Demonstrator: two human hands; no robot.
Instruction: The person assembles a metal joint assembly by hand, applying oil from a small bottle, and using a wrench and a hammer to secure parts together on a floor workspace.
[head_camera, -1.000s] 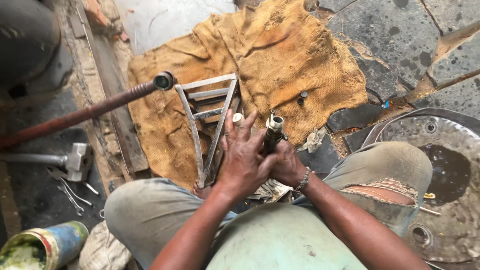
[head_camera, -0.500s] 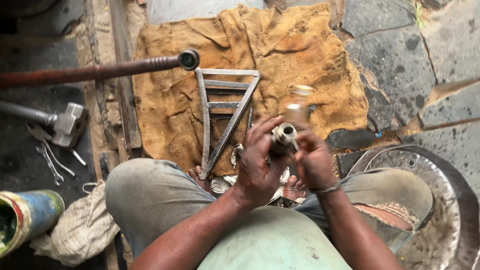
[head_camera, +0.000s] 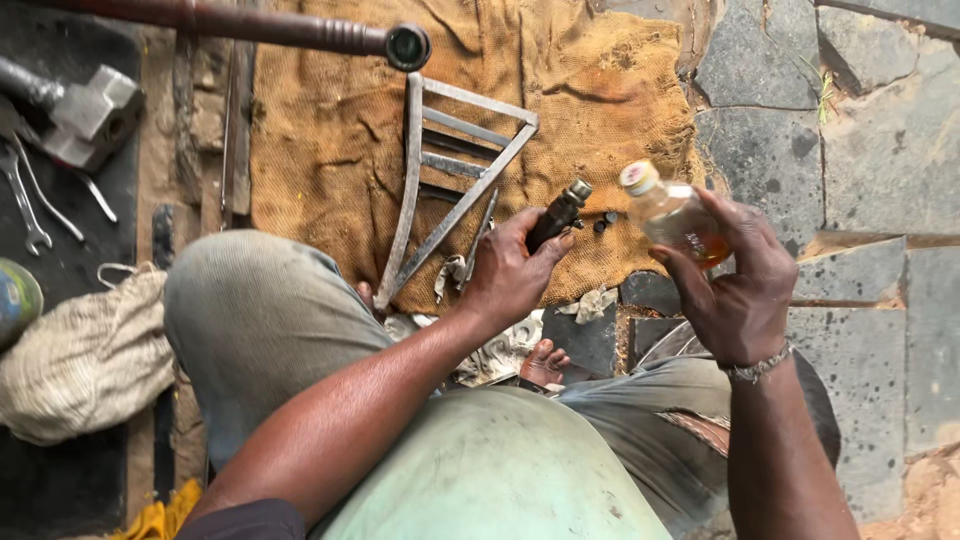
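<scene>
My left hand (head_camera: 510, 275) grips a short dark metal cylinder part (head_camera: 558, 215) with a lighter tip, held up over the burlap cloth (head_camera: 330, 150). My right hand (head_camera: 735, 285) holds a small clear bottle (head_camera: 672, 215) with a pale cap and amber liquid inside, tilted toward the part. The two hands are apart, the bottle's cap a little to the right of the part's tip. A triangular metal frame (head_camera: 450, 175) lies on the cloth just left of my left hand. Small dark nuts (head_camera: 603, 221) lie on the cloth between the hands.
A rusty pipe (head_camera: 290, 28) crosses the top, its open end above the frame. A hammer (head_camera: 85, 115) and spanners (head_camera: 30, 200) lie at the left, with a cloth bag (head_camera: 85, 355) below them. Stone paving (head_camera: 850, 130) lies to the right. My knees frame the work spot.
My hands, together around the part before, have separated. The right hand now holds the bottle; the left alone keeps the metal part. The view has shifted left and closer.
</scene>
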